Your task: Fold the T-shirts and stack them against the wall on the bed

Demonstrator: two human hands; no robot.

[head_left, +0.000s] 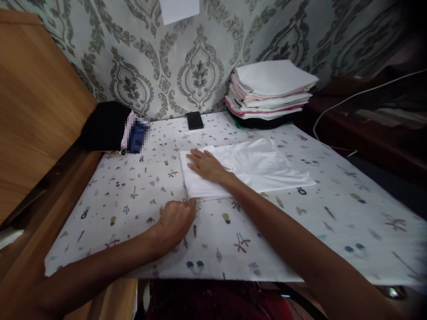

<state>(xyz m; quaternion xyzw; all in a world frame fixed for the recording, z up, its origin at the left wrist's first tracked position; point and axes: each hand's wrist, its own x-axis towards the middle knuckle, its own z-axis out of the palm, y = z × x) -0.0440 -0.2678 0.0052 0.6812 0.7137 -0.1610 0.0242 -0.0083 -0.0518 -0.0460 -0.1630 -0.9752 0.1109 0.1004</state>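
A folded white garment [253,166] lies lengthwise across the table, smooth at its left end and wrinkled towards the right. My right hand [207,166] rests flat on its left part, fingers stretched out and pointing left. Just below the near left corner of the garment, my left hand [178,222] is closed, thumb and fingers pinching that corner. The fingertips of my left hand are partly hidden behind the knuckles.
A patterned sheet [133,222] covers the table. At the back stand a stack of folded clothes [271,95] and a small black object [194,120]. Dark cloth items [106,126] sit by the wooden panel [43,102] at left. A white cable [353,93] runs at right.
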